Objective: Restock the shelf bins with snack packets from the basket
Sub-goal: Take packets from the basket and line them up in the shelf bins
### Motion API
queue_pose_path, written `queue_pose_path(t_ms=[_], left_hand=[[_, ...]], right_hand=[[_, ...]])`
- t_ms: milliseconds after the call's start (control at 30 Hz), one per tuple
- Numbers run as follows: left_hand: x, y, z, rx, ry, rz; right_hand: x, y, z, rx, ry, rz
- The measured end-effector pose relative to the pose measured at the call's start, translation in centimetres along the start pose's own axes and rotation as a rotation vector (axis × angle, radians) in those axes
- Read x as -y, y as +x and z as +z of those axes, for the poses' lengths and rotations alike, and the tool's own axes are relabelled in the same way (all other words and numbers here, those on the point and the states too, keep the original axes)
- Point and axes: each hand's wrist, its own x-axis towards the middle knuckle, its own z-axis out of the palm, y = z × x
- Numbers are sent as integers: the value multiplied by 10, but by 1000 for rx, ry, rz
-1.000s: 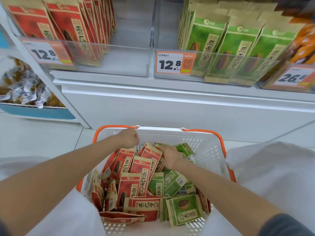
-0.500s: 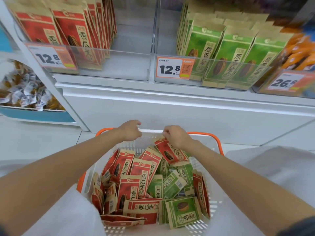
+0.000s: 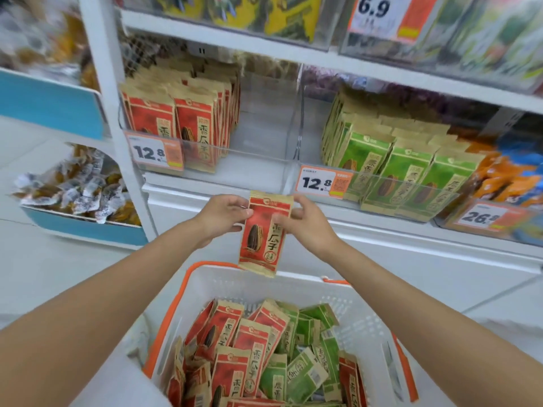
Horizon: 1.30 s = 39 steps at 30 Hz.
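1. The top shelf (image 3: 264, 47) is coming out badly smeared, so the bags above it are just reading as yellow and green blur (only the 6.9 tag (image 3: 374, 13) is showing clearly).
2. The basket (image 3: 293, 289) is getting cut off by the bottom edge. Its heap of red and green packets is only partly showing, with the top layer covering whatever is underneath.
3. The wrapped sweets (image 3: 76, 186) off to the left are looking too soft to identify.
4. The red packet (image 3: 264, 233) is hanging upright in the air, above the basket's far rim and just below the front of the red-packet bin (image 3: 258, 142). The green-packet bin (image 3: 411, 183) is sitting next door on the right.
5. The left grip (image 3: 220, 214) is pinching the packet's upper left edge between its thumb and curled fingers.
6. The right grip (image 3: 305, 221) is pinching the upper right edge, with its thumb lying across the front and its fingers mostly hiding behind the packet.
7. Both forearms are reaching in from the lower corners and meeting at the packet.
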Motion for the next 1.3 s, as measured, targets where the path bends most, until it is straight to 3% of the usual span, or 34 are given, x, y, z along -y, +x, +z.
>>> queue_pose_path(t_ms=[133, 233, 300, 400, 533, 633, 700, 800, 967, 1133, 1300], left_hand=[[-34, -1, -15, -185, -92, 202], [-62, 4, -37, -476, -19, 404], [-73, 7, -60, -718, 148, 508], [-67, 17, -97, -954, 670, 576], [-48, 26, -135, -862, 1013, 473], [-43, 28, -145, -860, 1101, 463], [-46, 29, -148, -860, 1082, 467], [-47, 32, -148, -817, 988, 511], [-47, 35, -149, -744, 776, 543], [-49, 36, -154, -666, 708, 536], [-46, 37, -149, -730, 640, 573]], right_hand=[[30, 13, 20, -27, -72, -138], [79, 34, 21, -132, 1, -318], [112, 48, 21, -199, 17, -455], [145, 71, 31, -255, 54, -569], [147, 110, 62, -235, -70, -557], [122, 132, 82, -160, -325, -375], [113, 142, 89, -151, -445, -243], [118, 152, 91, -163, -415, -158], [117, 157, 95, -223, -428, -175], [121, 165, 93, -59, -430, -47], [118, 160, 91, -77, -412, -55]])
